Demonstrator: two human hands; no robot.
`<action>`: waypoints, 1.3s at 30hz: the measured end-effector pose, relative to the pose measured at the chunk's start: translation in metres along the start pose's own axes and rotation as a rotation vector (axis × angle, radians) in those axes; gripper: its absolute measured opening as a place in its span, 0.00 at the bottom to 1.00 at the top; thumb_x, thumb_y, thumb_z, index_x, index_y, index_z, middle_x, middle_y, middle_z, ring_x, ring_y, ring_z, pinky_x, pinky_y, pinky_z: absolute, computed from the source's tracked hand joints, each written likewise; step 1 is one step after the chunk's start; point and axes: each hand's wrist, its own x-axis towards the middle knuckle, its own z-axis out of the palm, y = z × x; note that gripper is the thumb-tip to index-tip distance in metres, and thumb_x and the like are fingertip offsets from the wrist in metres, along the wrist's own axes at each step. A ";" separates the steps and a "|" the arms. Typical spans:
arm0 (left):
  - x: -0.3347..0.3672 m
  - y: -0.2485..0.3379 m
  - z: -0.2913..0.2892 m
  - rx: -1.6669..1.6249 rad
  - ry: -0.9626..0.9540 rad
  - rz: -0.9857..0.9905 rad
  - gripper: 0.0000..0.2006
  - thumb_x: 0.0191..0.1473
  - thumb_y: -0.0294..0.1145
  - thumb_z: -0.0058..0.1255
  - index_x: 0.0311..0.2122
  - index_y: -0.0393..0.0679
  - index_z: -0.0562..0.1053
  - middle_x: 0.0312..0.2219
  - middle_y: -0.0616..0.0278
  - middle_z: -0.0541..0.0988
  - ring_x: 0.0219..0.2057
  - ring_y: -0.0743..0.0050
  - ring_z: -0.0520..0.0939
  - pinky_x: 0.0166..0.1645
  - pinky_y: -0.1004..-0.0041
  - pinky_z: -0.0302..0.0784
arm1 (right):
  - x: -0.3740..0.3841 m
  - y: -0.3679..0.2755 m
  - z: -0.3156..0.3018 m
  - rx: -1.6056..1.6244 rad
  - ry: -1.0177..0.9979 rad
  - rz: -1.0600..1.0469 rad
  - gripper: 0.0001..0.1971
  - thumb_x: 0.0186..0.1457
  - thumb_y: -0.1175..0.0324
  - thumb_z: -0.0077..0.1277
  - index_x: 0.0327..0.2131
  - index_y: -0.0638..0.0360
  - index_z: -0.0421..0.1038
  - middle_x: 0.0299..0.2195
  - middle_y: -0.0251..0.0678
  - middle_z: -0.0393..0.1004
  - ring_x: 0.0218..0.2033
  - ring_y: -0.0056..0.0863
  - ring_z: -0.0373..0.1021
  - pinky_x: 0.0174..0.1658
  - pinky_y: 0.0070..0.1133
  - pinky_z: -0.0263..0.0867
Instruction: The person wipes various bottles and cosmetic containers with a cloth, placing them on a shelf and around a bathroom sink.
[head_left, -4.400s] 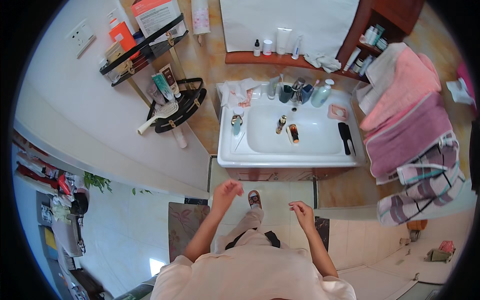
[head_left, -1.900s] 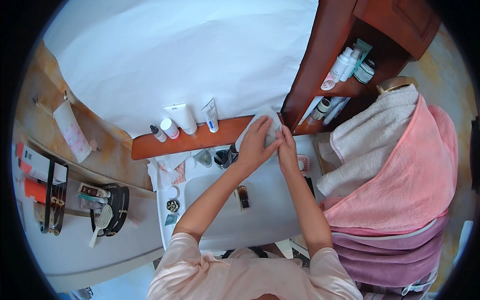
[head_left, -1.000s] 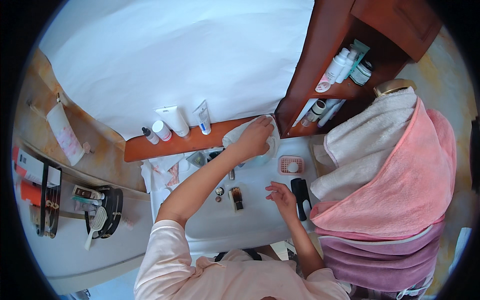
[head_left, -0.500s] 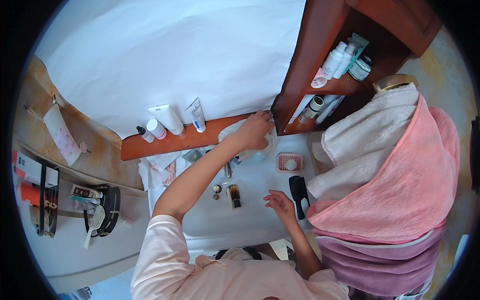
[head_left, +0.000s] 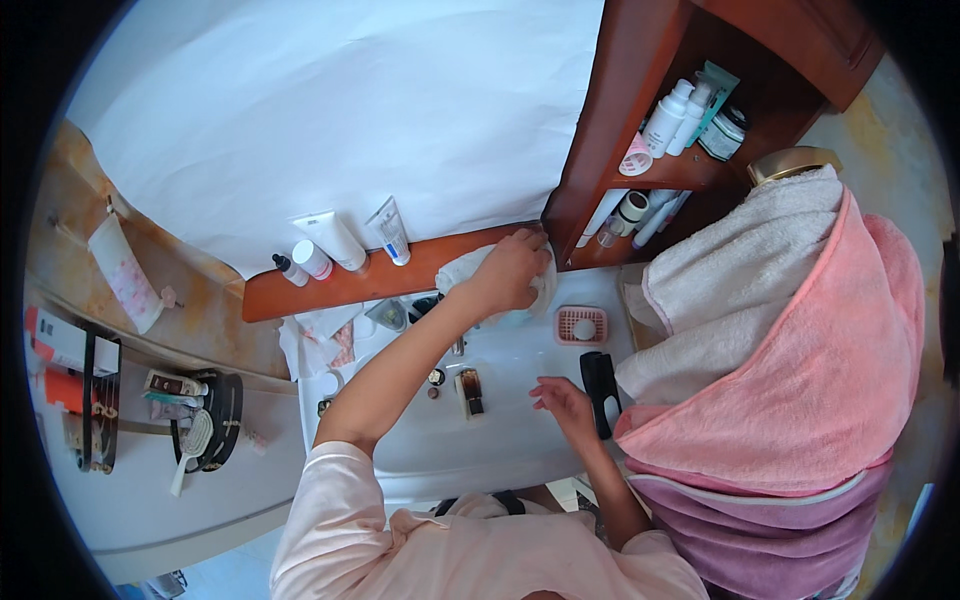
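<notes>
- Atop the right end of the reddish wooden ledge (head_left: 428,252), the left fingers (head_left: 532,262) are bending over a white cloth (head_left: 460,268) and holding it down; the palm is hiding part of their grip.
- Under those fingers the cloth is lying bunched, showing mostly to their left.
- Farther left of them along the ledge, two white tubes (head_left: 335,240), a white jar (head_left: 312,260) and a dark-capped bottle (head_left: 290,270) are standing.
- Lower down, above the white sink (head_left: 520,450), the right fingers (head_left: 548,388) are curling loosely, released and holding nothing.
- Left of the right fingers, a dark-handled brush (head_left: 470,394) is lying in the sink.
- Just right of them, a long black object (head_left: 600,390) is resting on the sink's rim.
- Beyond them, a pink soap dish (head_left: 566,327) is sitting, carrying something round and white.
- Farther right, a pink towel (head_left: 790,400) is hanging.
</notes>
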 end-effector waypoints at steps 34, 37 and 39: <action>-0.172 0.016 -0.019 -0.258 0.677 -0.297 0.15 0.47 0.19 0.54 0.44 0.39 0.71 0.47 0.52 0.74 0.48 0.51 0.74 0.52 0.65 0.69 | 0.119 -0.113 0.066 -1.531 0.309 -0.440 0.27 0.39 0.75 0.58 0.49 0.57 0.70 0.52 0.42 0.67 0.48 0.46 0.64 0.52 0.33 0.64; -0.166 0.022 -0.012 -0.282 0.640 -0.286 0.15 0.48 0.20 0.54 0.43 0.39 0.71 0.46 0.52 0.74 0.48 0.49 0.74 0.51 0.64 0.70 | 0.119 -0.129 0.067 -1.536 0.250 -0.314 0.26 0.42 0.72 0.56 0.50 0.57 0.68 0.53 0.44 0.67 0.49 0.48 0.65 0.51 0.35 0.65; -0.163 0.025 -0.004 -0.274 0.634 -0.267 0.15 0.48 0.21 0.54 0.43 0.40 0.71 0.45 0.52 0.75 0.47 0.49 0.75 0.51 0.64 0.70 | 0.127 -0.139 0.069 -1.506 0.212 -0.265 0.25 0.44 0.70 0.56 0.50 0.59 0.67 0.52 0.47 0.67 0.47 0.48 0.68 0.49 0.36 0.66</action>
